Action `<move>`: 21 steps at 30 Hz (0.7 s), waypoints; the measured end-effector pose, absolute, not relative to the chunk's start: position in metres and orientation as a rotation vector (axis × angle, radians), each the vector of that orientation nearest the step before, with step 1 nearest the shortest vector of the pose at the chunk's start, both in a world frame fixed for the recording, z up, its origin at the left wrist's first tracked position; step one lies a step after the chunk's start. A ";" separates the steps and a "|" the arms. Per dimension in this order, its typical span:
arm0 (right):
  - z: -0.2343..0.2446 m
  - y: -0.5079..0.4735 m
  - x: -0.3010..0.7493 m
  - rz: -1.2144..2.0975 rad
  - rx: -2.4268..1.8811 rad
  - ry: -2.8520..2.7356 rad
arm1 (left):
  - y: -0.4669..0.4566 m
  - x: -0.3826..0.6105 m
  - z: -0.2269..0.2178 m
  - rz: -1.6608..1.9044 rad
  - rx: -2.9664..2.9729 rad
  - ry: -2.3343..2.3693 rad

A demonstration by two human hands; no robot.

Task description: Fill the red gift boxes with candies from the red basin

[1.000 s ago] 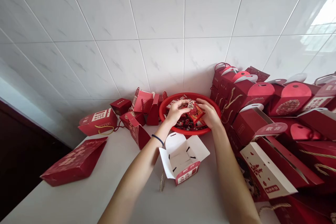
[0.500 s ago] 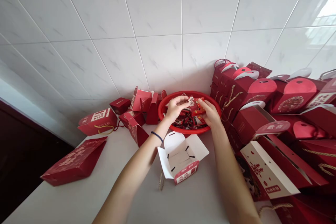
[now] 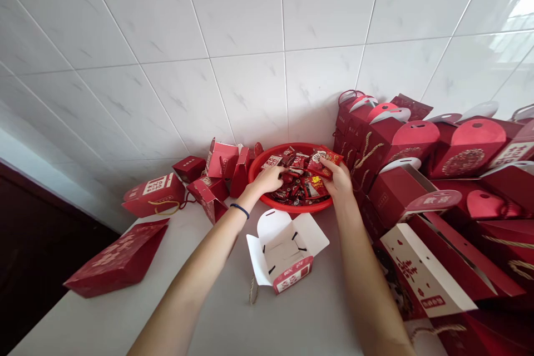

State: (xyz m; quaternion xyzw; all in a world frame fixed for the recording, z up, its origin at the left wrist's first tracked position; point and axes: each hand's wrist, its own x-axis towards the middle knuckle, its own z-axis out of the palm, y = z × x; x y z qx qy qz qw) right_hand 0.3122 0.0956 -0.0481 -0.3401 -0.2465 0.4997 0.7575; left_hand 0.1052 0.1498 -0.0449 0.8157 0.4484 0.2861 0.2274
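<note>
While your right hand (image 3: 339, 182) pinches red packets (image 3: 316, 163) between thumb and fingers over the right part of the red basin (image 3: 298, 209), your left hand (image 3: 268, 179) reaches among the wrapped pieces (image 3: 297, 191) inside; I can't tell whether its fingertips grip any. 1 open box (image 3: 287, 250) stands on the table (image 3: 233, 311) between your forearms, just in front of the basin

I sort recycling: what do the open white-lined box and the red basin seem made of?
Box: probably thin card, matte white inside, printed red outside; stiff folded flaps suggest it. Basin: likely plastic, smooth, judging by its evenly coloured rim.
</note>
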 end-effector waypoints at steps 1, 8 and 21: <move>-0.049 0.097 0.313 1.086 -0.743 -0.529 | 0.151 0.106 -0.047 0.778 2.272 1.249; -0.050 0.099 0.320 1.115 -0.765 -0.456 | 0.154 0.113 -0.045 0.589 2.369 1.263; -0.043 0.093 0.322 1.231 -0.671 -0.363 | 0.137 0.119 -0.033 0.432 2.425 1.345</move>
